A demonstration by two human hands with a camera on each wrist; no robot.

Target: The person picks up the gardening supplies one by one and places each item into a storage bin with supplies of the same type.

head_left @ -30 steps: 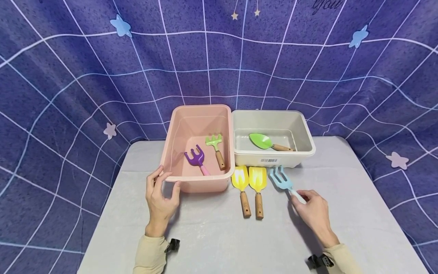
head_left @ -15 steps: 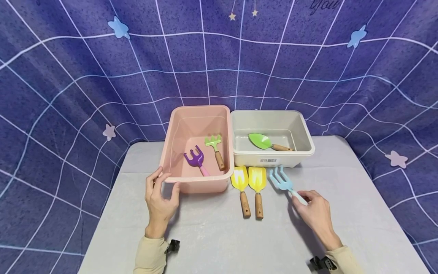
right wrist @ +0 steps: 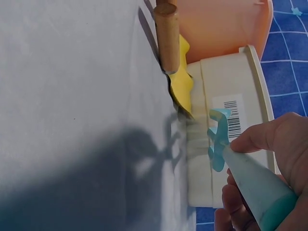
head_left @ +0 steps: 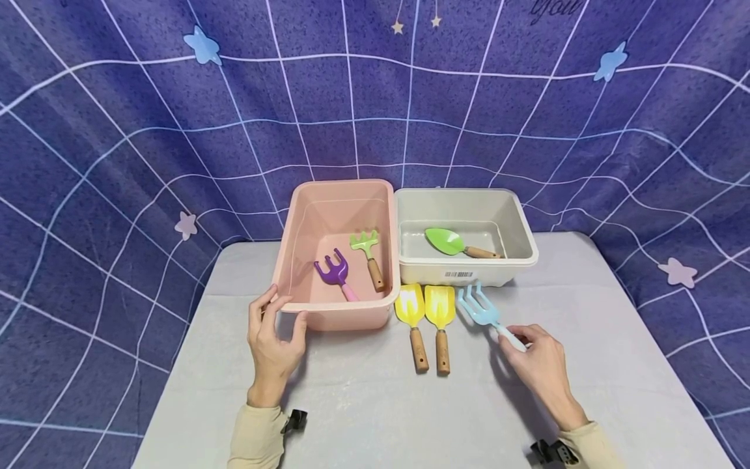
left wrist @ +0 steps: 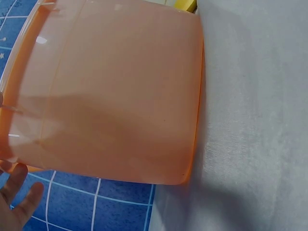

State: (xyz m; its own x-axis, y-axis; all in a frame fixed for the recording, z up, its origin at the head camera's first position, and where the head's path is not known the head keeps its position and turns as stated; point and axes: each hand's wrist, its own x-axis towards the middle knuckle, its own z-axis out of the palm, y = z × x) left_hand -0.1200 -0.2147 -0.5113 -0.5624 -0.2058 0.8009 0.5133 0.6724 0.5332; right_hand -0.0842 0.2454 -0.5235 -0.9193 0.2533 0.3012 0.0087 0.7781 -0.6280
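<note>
At the near-left corner of a pink bin (head_left: 336,316), my left hand (head_left: 275,345) holds the rim, thumb on the front side and fingers at the corner. The left wrist view shows fingertips (left wrist: 31,195) beside the bin wall. My right hand (head_left: 536,358) pinches the handle of a light blue hand fork (head_left: 483,312), prongs pointing toward the off-white bin (head_left: 469,272). In the right wrist view the fork's shadow falls on the table, apart from the fork. Inside the pink bin lie a purple hand fork (head_left: 335,270) and a green hand rake (head_left: 366,244).
A green trowel (head_left: 445,241) with a wooden handle lies in the off-white bin. Two yellow shovels (head_left: 410,306) rest side by side on the grey-covered table (head_left: 375,410), before the bins. Behind stands a blue star-patterned curtain (head_left: 375,91).
The light blue hand fork has shifted slightly left, its prongs tipping toward the yellow shovels. My left hand stays on the pink bin's rim.
</note>
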